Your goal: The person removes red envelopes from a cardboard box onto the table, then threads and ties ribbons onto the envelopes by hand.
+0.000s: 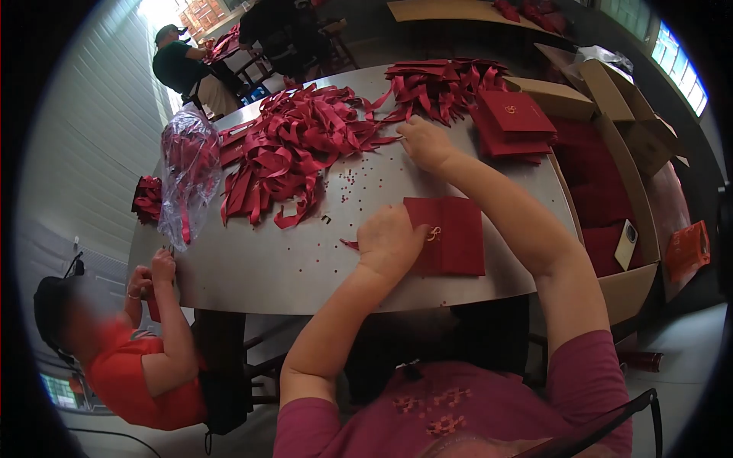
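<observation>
Head view: gold-monogrammed packet (pixel 456 238) in left hand (pixel 391 238); right hand (pixel 424 143) closed, contents unclear.

Your head carries the only camera, close above your shirt (pixel 450 393), facing forward and down across the table (pixel 229 278) in a wide, round view.

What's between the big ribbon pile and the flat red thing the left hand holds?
Tiny red bits on the shiny table, plus part of the left hand. The head view shows this.
</observation>
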A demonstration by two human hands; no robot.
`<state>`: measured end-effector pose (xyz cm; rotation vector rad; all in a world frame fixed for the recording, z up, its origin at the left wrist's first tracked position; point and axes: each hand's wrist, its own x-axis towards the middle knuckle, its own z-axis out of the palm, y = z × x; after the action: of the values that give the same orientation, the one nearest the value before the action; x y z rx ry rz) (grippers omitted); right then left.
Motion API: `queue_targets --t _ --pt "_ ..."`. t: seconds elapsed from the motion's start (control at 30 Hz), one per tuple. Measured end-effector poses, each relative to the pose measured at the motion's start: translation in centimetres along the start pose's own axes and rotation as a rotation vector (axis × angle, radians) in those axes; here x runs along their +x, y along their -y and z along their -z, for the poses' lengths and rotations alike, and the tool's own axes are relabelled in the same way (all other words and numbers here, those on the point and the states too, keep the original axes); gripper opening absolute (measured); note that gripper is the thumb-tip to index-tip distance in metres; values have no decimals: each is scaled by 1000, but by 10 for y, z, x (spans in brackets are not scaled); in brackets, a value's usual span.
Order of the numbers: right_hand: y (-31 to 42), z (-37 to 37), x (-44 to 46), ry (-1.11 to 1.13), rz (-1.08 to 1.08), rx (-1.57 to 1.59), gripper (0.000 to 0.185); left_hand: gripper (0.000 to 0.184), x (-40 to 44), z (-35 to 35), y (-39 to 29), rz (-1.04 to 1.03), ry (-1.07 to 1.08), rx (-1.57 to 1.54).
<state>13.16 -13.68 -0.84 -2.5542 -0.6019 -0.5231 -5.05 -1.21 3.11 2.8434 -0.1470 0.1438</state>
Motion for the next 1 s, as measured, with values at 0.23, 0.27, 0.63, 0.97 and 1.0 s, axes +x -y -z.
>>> queue_targets --t 0.23,0.27,0.63,0.97,1.0 --pt "-12 -25 22 109 34 -28 20 45 9 -14 20 111 -7 -254" --pt "-11 -22 20 107 -34 5 19 47 9 -16 23 98 -79 -276" --pt "7 135 -41 108 -346 1295 20 41 15 -19 33 150 -84 -307" --pt "-14 238 -88 -386 -119 1177 26 13 24 -10 31 315 201 -1118" --pt "-13 239 -91 -379 -114 1145 27 14 25 -6 29 347 234 -1126"
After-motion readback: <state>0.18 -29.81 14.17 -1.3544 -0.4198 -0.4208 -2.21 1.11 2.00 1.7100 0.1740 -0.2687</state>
